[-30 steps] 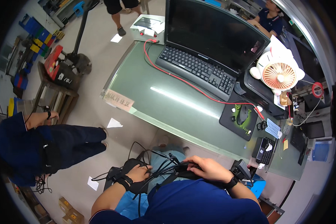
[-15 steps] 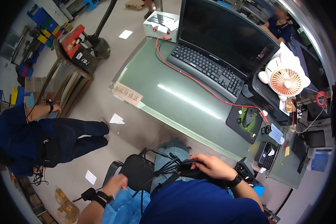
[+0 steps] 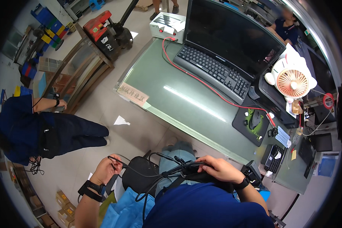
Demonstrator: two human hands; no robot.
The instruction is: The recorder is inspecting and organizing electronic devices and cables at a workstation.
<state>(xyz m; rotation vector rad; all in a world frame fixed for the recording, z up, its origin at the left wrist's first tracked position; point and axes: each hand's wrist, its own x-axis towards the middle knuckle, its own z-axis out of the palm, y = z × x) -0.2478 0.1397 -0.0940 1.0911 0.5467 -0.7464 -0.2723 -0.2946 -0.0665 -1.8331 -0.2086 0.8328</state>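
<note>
A bundle of black cables (image 3: 171,173) lies over my lap, gathered near its middle. My right hand (image 3: 219,170) is closed on the bundle's right side; what its fingers press on there is partly hidden. Off to the left, my left hand (image 3: 107,169) pinches one black cable, which stretches back to the bundle. Loose loops hang down over light blue cloth (image 3: 129,207) beside my blue shirt. A black seat (image 3: 138,176) shows behind the cables.
Ahead stands a green-topped table (image 3: 155,81) with a keyboard (image 3: 212,70), a monitor (image 3: 231,36), a red cable, a mouse (image 3: 255,121) and a white fan (image 3: 292,81). To the left, a co-worker (image 3: 45,133) stands by a loaded red pallet jack (image 3: 102,32). Boxes (image 3: 66,209) sit lower left.
My left hand has risen from near the blue cloth and now draws a cable out leftward. My right hand stays at the bundle. The pallet jack and its load have shifted right.
</note>
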